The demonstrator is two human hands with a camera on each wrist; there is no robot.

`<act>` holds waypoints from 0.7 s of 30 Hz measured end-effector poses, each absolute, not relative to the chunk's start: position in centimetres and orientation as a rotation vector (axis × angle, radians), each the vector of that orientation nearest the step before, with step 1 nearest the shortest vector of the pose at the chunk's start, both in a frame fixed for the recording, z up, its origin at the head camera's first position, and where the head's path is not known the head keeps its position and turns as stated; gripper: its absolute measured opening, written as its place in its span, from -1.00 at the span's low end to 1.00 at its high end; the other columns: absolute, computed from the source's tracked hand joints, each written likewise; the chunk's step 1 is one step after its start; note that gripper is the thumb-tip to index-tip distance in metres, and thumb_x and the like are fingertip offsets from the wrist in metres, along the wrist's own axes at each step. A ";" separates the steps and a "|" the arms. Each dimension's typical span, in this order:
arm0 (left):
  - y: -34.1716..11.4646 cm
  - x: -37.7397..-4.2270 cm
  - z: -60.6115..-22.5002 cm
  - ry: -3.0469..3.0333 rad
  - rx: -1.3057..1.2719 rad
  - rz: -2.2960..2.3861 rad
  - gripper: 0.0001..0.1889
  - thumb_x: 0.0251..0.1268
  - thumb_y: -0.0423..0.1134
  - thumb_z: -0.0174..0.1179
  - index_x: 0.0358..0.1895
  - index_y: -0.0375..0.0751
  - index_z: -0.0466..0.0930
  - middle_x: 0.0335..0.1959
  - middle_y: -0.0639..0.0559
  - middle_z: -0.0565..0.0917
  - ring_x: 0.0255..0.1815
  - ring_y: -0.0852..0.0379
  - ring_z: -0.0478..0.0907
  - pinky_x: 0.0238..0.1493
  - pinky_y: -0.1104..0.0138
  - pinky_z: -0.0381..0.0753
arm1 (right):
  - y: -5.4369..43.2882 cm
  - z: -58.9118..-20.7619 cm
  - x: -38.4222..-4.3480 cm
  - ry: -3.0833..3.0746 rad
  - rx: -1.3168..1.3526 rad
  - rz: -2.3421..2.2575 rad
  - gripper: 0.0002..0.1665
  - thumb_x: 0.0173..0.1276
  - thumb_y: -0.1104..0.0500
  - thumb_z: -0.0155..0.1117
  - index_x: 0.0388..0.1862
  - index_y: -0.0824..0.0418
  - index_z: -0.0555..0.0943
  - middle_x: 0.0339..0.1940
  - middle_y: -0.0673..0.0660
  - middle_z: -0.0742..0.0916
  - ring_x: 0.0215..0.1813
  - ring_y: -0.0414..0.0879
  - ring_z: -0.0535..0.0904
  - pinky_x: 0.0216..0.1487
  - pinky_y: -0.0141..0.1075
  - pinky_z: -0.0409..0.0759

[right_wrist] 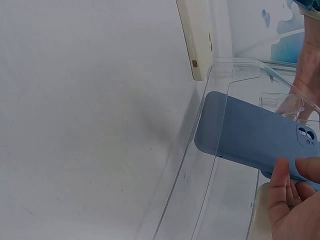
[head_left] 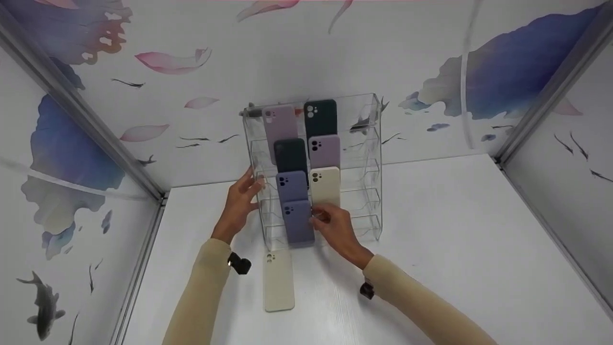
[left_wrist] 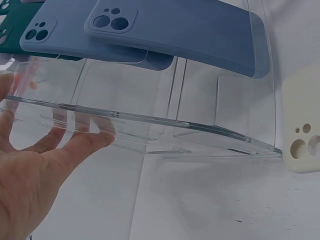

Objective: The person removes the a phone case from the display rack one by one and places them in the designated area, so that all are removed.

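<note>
The front blue-violet case (head_left: pixel 299 223) stands in the nearest tier of the clear rack (head_left: pixel 380 167), in the left column, its lower end showing through the clear front lip. The right hand (head_left: pixel 337 230) has it in a light grip, thumb and fingertips closed at its right edge. The left hand (head_left: pixel 237 206) has its grip curled round the rack's left side panel.

To settle the case well, the right hand would best guide it down behind the lip and square it with its column, easing off only once it leans steadily. The left hand should brace the panel without pulling, since the clear frame could slide on the smooth bench (head_left: pixel 455 249).

Just behind, a second blue-violet case (head_left: pixel 292 184) is partly overlapped by the front one, so a backward push could knock it. Farther up that column are a dark green case (head_left: pixel 290 155) and a pale pink case (head_left: pixel 280 122). The standing cream case (head_left: pixel 325 187) rises close by the right knuckles and crowds them; beyond it are a lilac case (head_left: pixel 324 149) and another dark green case (head_left: pixel 322 115). A loose cream case (head_left: pixel 278 282) lies flat between the forearms, near the rack's near edge, where a sleeve could catch it.
</note>
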State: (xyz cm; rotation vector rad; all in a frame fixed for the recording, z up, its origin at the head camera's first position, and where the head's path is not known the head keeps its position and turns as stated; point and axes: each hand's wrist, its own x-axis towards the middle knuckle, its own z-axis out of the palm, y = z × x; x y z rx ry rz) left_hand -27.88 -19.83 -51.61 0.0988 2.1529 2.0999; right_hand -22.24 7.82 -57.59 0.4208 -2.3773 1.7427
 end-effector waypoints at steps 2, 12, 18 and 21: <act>-19.8 -27.8 -51.6 2.154 0.099 2.101 -0.19 0.73 0.02 0.23 0.84 0.10 0.04 0.74 -0.26 0.23 0.72 -0.20 0.25 0.53 -0.32 0.41 | 7.7 -57.5 -22.2 -2.381 0.413 1.728 -0.75 0.43 0.41 0.52 0.06 0.32 0.80 -0.08 0.17 0.85 -0.19 -0.07 0.77 -0.16 -0.27 0.78; -19.8 -27.7 -51.6 2.139 0.105 2.108 -0.15 0.73 0.02 0.23 0.85 -0.02 -0.02 0.74 -0.24 0.26 0.66 -0.18 0.33 0.55 -0.36 0.35 | 7.7 -57.6 -21.8 -2.371 0.491 1.668 -0.78 0.40 0.41 0.56 -0.01 0.24 0.83 -0.11 0.13 0.84 -0.07 0.02 0.80 -0.04 -0.13 0.80; -19.8 -27.6 -51.5 2.141 0.123 2.111 -0.14 0.73 0.04 0.22 0.85 -0.02 -0.03 0.75 -0.26 0.23 0.69 -0.20 0.29 0.55 -0.36 0.35 | 7.7 -57.4 -21.4 -2.379 0.512 1.706 -0.79 0.40 0.43 0.56 -0.05 0.22 0.83 -0.11 0.11 0.82 -0.01 0.01 0.80 0.02 -0.16 0.82; -19.8 -27.6 -51.5 2.148 0.117 2.103 -0.13 0.72 0.05 0.23 0.85 -0.03 -0.03 0.75 -0.26 0.22 0.71 -0.20 0.27 0.55 -0.35 0.35 | 7.7 -57.1 -21.2 -2.362 0.529 1.714 -0.78 0.40 0.43 0.56 -0.04 0.23 0.83 -0.10 0.11 0.81 0.00 0.02 0.80 0.01 -0.18 0.82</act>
